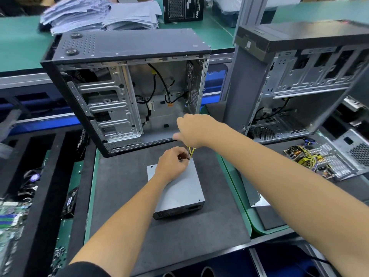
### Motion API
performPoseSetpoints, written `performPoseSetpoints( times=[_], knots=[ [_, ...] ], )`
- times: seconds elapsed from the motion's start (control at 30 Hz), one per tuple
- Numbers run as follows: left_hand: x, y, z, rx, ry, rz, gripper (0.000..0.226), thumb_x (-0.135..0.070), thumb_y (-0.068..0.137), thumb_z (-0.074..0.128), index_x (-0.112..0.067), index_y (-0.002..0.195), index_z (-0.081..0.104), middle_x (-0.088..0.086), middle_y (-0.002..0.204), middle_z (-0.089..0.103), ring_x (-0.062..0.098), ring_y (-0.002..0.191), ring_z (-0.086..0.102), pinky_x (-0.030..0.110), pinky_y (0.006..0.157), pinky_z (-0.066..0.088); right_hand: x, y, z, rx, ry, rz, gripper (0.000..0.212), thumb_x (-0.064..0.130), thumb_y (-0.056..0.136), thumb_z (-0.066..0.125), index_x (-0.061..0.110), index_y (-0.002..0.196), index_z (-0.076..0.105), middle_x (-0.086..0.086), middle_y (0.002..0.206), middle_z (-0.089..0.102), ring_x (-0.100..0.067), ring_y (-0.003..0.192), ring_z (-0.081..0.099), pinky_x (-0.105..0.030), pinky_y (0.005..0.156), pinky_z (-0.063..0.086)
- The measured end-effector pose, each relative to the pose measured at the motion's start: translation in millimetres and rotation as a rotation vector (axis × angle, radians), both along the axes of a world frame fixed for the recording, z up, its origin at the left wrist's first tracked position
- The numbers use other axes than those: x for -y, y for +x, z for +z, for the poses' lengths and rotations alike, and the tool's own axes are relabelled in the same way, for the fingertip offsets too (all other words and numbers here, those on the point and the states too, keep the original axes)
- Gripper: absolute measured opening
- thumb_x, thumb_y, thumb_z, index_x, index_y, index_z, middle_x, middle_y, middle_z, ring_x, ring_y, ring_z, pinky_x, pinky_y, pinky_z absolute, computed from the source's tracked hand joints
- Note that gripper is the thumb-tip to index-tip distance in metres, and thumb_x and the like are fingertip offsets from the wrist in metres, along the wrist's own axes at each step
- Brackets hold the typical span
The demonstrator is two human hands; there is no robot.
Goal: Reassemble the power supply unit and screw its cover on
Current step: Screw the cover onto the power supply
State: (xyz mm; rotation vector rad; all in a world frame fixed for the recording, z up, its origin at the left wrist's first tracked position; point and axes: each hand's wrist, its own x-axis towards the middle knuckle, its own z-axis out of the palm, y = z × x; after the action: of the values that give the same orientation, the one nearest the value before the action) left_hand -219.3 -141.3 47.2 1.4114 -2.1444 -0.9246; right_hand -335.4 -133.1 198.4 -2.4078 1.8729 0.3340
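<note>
Centrally on the dark grey mat (169,232) of the counter (235,176) lies the power supply unit (179,194), a closed grey metal box with its cover on top and a vented side facing the viewer. A bundle of yellow and dark wires (191,152) rises from its far right corner. The left hand (172,163) rests over that corner with its fingers (182,154) curled in around the base of the wires, apparently pinching them. The right hand (192,129) hovers just above, its fingers bent down and closed on the upper part of the same bundle.

Behind the hands stands an open black computer case (127,88), side panel off, with bare drive bays and loose cables inside. A second open case (295,76) stands to the right. Near it, on another mat, lies a dismantled power supply (327,158), its circuit board and yellow windings exposed beside a perforated shell. At the far edge a black box (182,9) shows the figures "850"; the rest of its lettering is too cut off to read. A stack of grey sheets (99,15) sits left of it, and a green circuit board (10,218) lies at the lower left.
</note>
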Motion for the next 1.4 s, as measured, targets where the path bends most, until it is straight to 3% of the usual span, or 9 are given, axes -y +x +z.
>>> performPoseSetpoints(
  times=[0.13,0.3,0.5,0.6,0.67,0.87,1.1,1.23,1.4],
  knots=[
    [1,0,0,-0.005,0.006,-0.006,0.012,-0.017,0.074,0.057,-0.028,0.073,0.06,-0.011,0.086,0.066,0.014,0.082,0.059,0.031,0.074,0.047,1,-3,4,0.113,0.08,0.085,0.013,0.003,0.084,0.053,0.01,0.093,0.048,-0.008,0.101,0.041,-0.026,0.078,0.052,-0.036,0.067,0.043],
    [1,-1,0,0.0,0.0,-0.008,0.013,-0.019,0.074,0.057,-0.032,0.072,0.058,-0.013,0.085,0.063,0.011,0.078,0.056,0.027,0.069,0.042,-3,3,-1,-0.086,-0.154,0.031,0.024,0.024,0.101,0.042,0.014,0.079,0.038,-0.005,0.075,0.036,-0.026,0.066,0.041,-0.036,0.059,0.034],
    [1,0,-2,-0.003,-0.008,0.001,0.011,-0.018,0.074,0.057,-0.027,0.077,0.063,-0.011,0.086,0.065,0.014,0.079,0.057,0.029,0.071,0.045,-2,-1,3,0.063,0.089,0.108,0.016,0.008,0.086,0.055,0.013,0.092,0.041,-0.006,0.105,0.037,-0.024,0.07,0.05,-0.036,0.059,0.039],
    [1,-1,0,-0.004,-0.009,-0.013,0.012,-0.018,0.074,0.058,-0.029,0.075,0.06,-0.011,0.084,0.064,0.013,0.078,0.056,0.027,0.068,0.041,-3,-1,2,-0.003,-0.02,0.116,0.003,0.012,0.091,0.052,0.013,0.092,0.05,-0.008,0.09,0.043,-0.025,0.08,0.048,-0.033,0.064,0.035],
    [-1,0,1,0.0,-0.013,-0.019,0.013,-0.018,0.074,0.057,-0.031,0.073,0.057,-0.012,0.081,0.062,0.012,0.076,0.054,0.026,0.067,0.038,-5,-1,-2,-0.1,-0.104,0.087,0.018,0.021,0.1,0.04,0.009,0.095,0.053,-0.005,0.077,0.037,-0.026,0.07,0.042,-0.034,0.058,0.03],
    [-2,0,4,-0.003,-0.013,-0.01,0.02,-0.017,0.075,0.057,-0.036,0.069,0.052,-0.017,0.073,0.056,0.014,0.074,0.052,0.027,0.066,0.038,-6,-2,-1,0.044,0.023,0.105,0.016,0.011,0.086,0.055,0.012,0.093,0.041,-0.006,0.103,0.037,-0.024,0.066,0.05,-0.033,0.053,0.034],
    [-2,1,2,0.001,-0.018,-0.024,0.015,-0.018,0.075,0.056,-0.033,0.071,0.054,-0.014,0.081,0.06,0.011,0.076,0.053,0.027,0.068,0.039,-7,1,-9,-0.111,-0.198,0.062,0.021,0.03,0.101,0.039,0.013,0.09,0.042,-0.005,0.083,0.041,-0.025,0.065,0.04,-0.034,0.054,0.03],
    [-2,1,3,0.001,-0.013,-0.015,0.022,-0.018,0.075,0.056,-0.037,0.067,0.049,-0.016,0.073,0.056,0.014,0.074,0.051,0.026,0.066,0.036,-5,0,-5,-0.034,-0.052,0.126,0.022,0.024,0.086,0.057,0.013,0.091,0.039,-0.003,0.096,0.031,-0.02,0.059,0.043,-0.029,0.047,0.024],
    [-1,0,1,0.026,-0.017,-0.03,0.011,-0.019,0.075,0.055,-0.03,0.075,0.057,-0.011,0.086,0.061,0.014,0.08,0.056,0.029,0.069,0.042,-4,4,-2,-0.099,-0.179,0.038,0.023,0.03,0.095,0.05,0.015,0.083,0.037,-0.003,0.079,0.038,-0.025,0.068,0.041,-0.033,0.057,0.031]
  ],
)
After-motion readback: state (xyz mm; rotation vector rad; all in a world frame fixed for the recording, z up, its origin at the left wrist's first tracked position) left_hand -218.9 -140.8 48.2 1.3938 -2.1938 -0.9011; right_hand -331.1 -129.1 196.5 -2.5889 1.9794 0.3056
